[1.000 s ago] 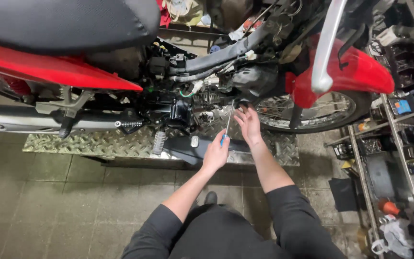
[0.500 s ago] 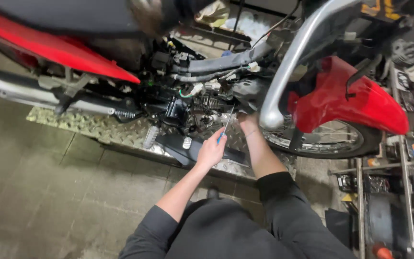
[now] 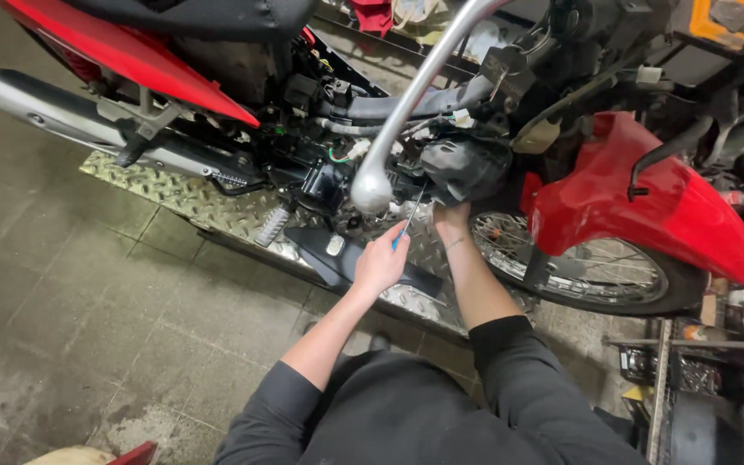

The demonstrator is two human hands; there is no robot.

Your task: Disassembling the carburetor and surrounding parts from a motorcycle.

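Gripping a thin screwdriver point(image 3: 408, 220) by its blue handle, left hand point(image 3: 378, 263) curled shut around it, shaft angled up toward the dark engine parts point(image 3: 462, 168) of the red motorcycle point(image 3: 647, 202). Right hand point(image 3: 450, 220) reaching up beneath the black cover, fingers hidden, so grip impossible to tell. Chrome handlebar end point(image 3: 372, 185) hanging just above, checker-plate stand point(image 3: 191, 194) underneath.

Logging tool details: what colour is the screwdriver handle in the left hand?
Blue, on the screwdriver in the left hand; head view.

black long sleeves pushed up, bare forearms
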